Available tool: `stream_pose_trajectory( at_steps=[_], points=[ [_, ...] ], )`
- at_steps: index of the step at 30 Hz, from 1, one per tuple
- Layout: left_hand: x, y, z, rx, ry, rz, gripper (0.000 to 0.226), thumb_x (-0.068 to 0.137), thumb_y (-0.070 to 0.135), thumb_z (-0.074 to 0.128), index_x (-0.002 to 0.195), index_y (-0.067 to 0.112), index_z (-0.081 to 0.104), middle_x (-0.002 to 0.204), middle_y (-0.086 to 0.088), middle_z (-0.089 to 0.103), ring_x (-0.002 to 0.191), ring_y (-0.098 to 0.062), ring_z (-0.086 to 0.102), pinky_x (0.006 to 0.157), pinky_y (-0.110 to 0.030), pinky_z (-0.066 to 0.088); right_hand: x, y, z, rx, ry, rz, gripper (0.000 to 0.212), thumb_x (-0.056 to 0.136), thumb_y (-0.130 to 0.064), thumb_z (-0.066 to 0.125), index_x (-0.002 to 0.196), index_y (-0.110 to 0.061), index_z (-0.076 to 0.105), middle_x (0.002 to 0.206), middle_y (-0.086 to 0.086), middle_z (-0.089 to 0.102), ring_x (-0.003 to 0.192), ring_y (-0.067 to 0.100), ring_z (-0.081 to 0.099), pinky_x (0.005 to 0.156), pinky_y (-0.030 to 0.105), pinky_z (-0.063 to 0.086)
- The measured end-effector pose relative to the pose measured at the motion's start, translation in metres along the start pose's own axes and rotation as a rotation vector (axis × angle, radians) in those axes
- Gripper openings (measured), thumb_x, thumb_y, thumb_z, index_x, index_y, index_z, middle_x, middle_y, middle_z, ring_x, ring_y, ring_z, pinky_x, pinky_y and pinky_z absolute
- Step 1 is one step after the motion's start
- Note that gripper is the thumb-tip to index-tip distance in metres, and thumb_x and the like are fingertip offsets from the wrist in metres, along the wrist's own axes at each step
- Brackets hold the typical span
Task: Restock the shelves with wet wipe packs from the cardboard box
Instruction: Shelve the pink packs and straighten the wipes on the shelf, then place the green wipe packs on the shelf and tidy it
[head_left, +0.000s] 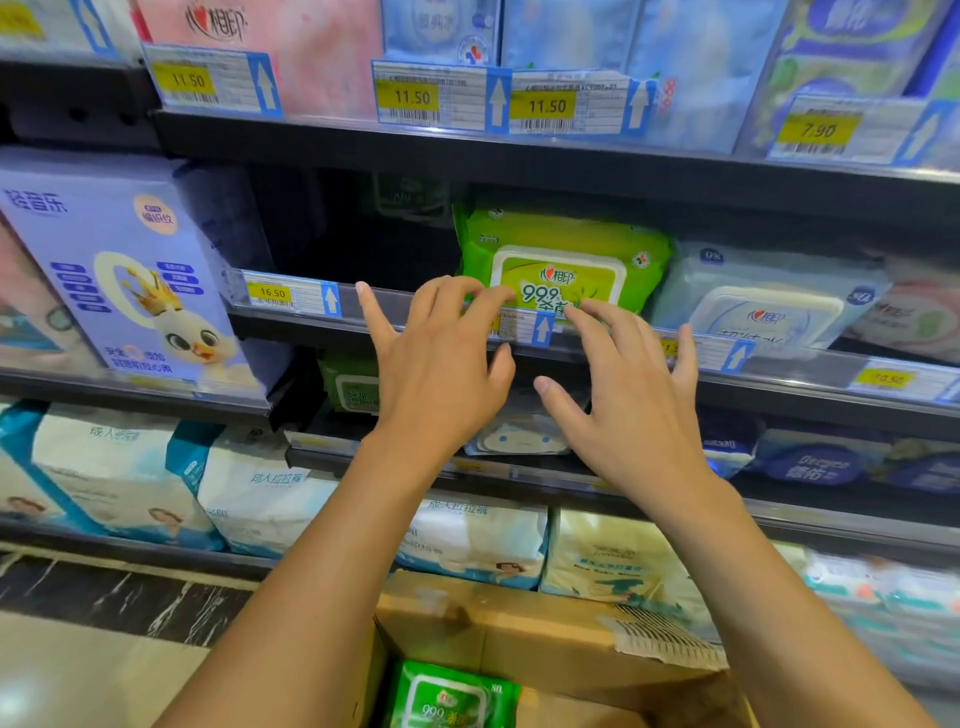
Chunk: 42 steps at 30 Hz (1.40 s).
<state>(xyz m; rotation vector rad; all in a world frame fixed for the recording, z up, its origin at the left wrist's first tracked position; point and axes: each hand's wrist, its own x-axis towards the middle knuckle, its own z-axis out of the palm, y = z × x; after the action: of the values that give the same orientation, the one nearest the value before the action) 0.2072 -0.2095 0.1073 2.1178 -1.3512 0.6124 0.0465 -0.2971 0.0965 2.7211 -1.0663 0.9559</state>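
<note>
Above the cardboard box (519, 631), green wet wipe pack (563, 254) stands upright on a shelf (296, 326), spare pack (451, 696) inside the box; left hand (441, 371) and right hand (631, 415) spread, empty, fingertips at the shelved pack's face; likely soft, slick film, damp-heavy, so grip side edges.

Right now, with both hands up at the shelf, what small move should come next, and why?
Probably lower one hand to the cardboard box and take the green pack lying in it. The left hand and right hand hold nothing, fingers loose by the shelved pack, which already stands in place with dark room to its left.
</note>
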Motion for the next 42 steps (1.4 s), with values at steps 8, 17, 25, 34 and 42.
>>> stream_pose_trajectory(
  at_steps=[8, 17, 25, 34, 42],
  points=[
    [0.007, 0.0, 0.004, -0.019, -0.037, -0.005, 0.047, 0.093, 0.041, 0.061, 0.139, 0.04, 0.052, 0.143, 0.012, 0.053, 0.149, -0.017, 0.034, 0.116, -0.077, -0.004, 0.007, 0.005, 0.002, -0.015, -0.009, 0.019, 0.066, 0.096, -0.06, 0.052, 0.155, -0.031, 0.039, 0.159, -0.012, 0.039, 0.147, 0.012, 0.037, 0.124, 0.066, 0.009],
    [0.005, -0.004, 0.004, 0.008, -0.077, 0.025, 0.053, 0.095, 0.043, 0.058, 0.147, 0.041, 0.047, 0.15, 0.012, 0.049, 0.154, -0.018, 0.026, 0.114, -0.076, -0.009, 0.007, 0.007, 0.005, -0.002, -0.005, -0.001, 0.068, 0.096, -0.057, 0.054, 0.156, -0.029, 0.038, 0.159, -0.011, 0.038, 0.149, 0.012, 0.035, 0.125, 0.066, 0.006],
    [-0.012, -0.002, -0.01, 0.044, -0.162, 0.064, 0.07, 0.098, 0.043, 0.056, 0.161, 0.037, 0.027, 0.169, 0.004, 0.024, 0.16, -0.021, 0.004, 0.119, -0.075, -0.001, -0.004, 0.006, -0.008, 0.013, -0.045, -0.006, 0.074, 0.094, -0.052, 0.062, 0.159, -0.027, 0.036, 0.166, -0.002, 0.033, 0.157, 0.022, 0.02, 0.126, 0.063, 0.006],
    [-0.069, -0.011, -0.05, 0.095, -0.153, 0.161, 0.07, 0.096, 0.041, 0.059, 0.16, 0.034, 0.031, 0.169, 0.0, 0.025, 0.159, -0.026, 0.01, 0.123, -0.066, 0.011, -0.051, -0.006, -0.033, 0.056, -0.061, -0.046, 0.072, 0.09, -0.042, 0.073, 0.154, -0.024, 0.044, 0.163, 0.002, 0.036, 0.155, 0.025, 0.025, 0.126, 0.059, 0.012],
    [-0.157, -0.013, -0.057, 0.088, -0.333, 0.134, 0.07, 0.098, 0.041, 0.057, 0.161, 0.035, 0.026, 0.171, 0.001, 0.021, 0.159, -0.025, 0.009, 0.125, -0.063, 0.013, -0.117, -0.029, -0.033, 0.081, -0.215, -0.065, 0.071, 0.092, -0.044, 0.07, 0.154, -0.024, 0.043, 0.164, 0.002, 0.034, 0.154, 0.025, 0.025, 0.126, 0.059, 0.011]
  ],
)
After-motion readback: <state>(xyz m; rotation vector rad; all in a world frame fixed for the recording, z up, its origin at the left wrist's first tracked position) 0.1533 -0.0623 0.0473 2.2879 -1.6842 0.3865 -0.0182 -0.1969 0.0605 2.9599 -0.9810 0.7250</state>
